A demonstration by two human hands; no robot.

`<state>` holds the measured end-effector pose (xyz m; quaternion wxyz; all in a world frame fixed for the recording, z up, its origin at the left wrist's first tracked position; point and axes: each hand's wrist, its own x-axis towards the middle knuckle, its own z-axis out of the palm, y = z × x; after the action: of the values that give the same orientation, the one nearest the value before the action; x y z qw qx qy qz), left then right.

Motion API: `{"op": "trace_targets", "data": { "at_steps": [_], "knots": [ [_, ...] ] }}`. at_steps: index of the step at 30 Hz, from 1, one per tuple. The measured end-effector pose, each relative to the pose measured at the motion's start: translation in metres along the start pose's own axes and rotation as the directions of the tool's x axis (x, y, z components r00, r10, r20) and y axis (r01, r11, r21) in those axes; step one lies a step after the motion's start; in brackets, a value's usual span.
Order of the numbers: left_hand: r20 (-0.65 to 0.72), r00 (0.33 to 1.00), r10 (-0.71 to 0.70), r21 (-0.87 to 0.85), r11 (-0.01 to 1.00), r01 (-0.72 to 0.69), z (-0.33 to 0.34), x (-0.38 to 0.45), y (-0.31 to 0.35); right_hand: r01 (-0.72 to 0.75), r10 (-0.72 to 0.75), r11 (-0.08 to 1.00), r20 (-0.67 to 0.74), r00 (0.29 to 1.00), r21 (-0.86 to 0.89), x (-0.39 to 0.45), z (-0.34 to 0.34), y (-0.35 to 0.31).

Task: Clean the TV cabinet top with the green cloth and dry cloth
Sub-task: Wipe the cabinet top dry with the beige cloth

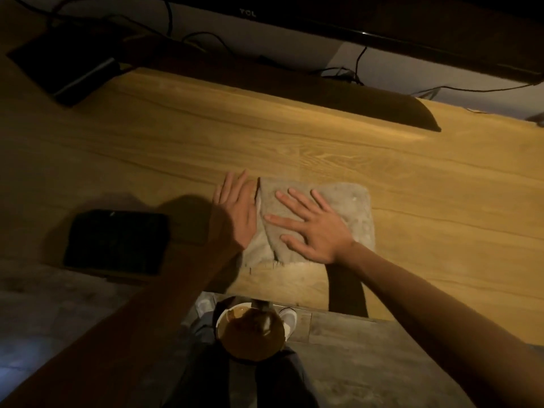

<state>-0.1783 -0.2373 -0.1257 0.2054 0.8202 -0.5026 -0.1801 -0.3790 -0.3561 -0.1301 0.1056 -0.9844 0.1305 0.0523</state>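
A greyish cloth [353, 210], folded into a rough square, lies flat on the wooden TV cabinet top [206, 136] near its front edge. My right hand [312, 228] rests palm down on the middle of the cloth with fingers spread. My left hand [238, 207] lies flat at the cloth's left edge, partly on the wood, fingers together and pointing away from me. Neither hand grips anything. The dim light hides the cloth's true colour.
A dark flat rectangular object [116, 242] lies at the front left of the cabinet. A black box [63, 66] sits at the back left, with cables [188, 39] behind it. The TV [353, 16] and its foot [368, 104] stand at the back. A bowl of brown liquid [250, 328] sits below on the floor.
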Motion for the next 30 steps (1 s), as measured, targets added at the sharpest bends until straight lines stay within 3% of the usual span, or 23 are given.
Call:
{"op": "trace_targets", "data": {
  "at_steps": [3, 7, 11, 16, 21, 23, 30],
  "knots": [
    [-0.034, 0.994, -0.100, 0.023, 0.995, 0.101, 0.013, 0.006, 0.014, -0.048, 0.047, 0.999, -0.016, 0.999, -0.026, 0.029, -0.007, 0.037],
    [-0.088, 0.991, -0.101, 0.079, 0.991, 0.108, 0.023, 0.011, 0.021, -0.086, 0.086, 0.996, 0.001, 0.996, -0.010, 0.063, -0.017, 0.077],
    [-0.068, 0.994, -0.086, 0.239, 0.966, 0.100, 0.029, 0.015, 0.019, -0.266, 0.269, 0.962, -0.046, 0.962, 0.060, 0.107, -0.035, 0.121],
    [-0.096, 0.993, -0.067, 0.276, 0.957, 0.092, 0.029, 0.018, 0.018, -0.470, 0.484, 0.873, -0.115, 0.867, 0.129, 0.134, -0.045, 0.139],
    [-0.128, 0.992, -0.007, 0.260, 0.965, 0.040, 0.030, 0.019, 0.016, -0.679, 0.705, 0.710, -0.183, 0.685, 0.188, 0.116, -0.042, 0.129],
    [-0.148, 0.989, -0.032, 0.253, 0.965, 0.069, 0.032, 0.020, 0.015, -0.711, 0.744, 0.668, -0.165, 0.648, 0.220, 0.101, -0.037, 0.119],
    [-0.084, 0.993, -0.082, 0.242, 0.965, 0.100, 0.034, 0.026, 0.012, -0.632, 0.662, 0.745, -0.118, 0.740, 0.214, -0.008, -0.011, 0.050]
  ]
}}
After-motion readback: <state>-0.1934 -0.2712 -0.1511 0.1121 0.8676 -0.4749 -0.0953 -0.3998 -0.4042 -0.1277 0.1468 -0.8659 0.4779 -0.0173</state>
